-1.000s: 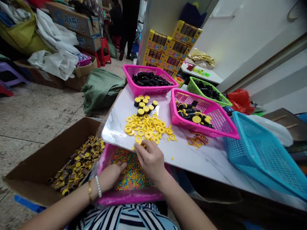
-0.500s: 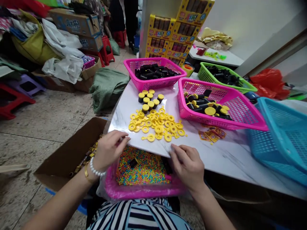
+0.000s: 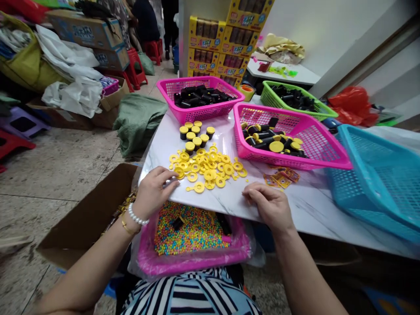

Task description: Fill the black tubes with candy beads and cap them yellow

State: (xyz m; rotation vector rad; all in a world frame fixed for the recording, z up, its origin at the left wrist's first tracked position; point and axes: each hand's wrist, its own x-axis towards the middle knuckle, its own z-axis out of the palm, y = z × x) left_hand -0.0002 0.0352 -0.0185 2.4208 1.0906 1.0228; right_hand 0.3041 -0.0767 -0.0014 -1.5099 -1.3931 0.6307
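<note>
1. The left hand [image 3: 154, 188] is arching over the table edge, its fingertips [image 3: 175, 183] just beside a heap of yellow plastic rings [image 3: 205, 171]; I cannot tell whether it is gripping anything.
2. The right hand [image 3: 267, 205] is lying palm-down on the marble tabletop [image 3: 311, 218], fingers loosely curled, well apart from the left.
3. The rings are lying on the tabletop, above a pink tray [image 3: 193, 262] of colored beads [image 3: 190, 234].
</note>
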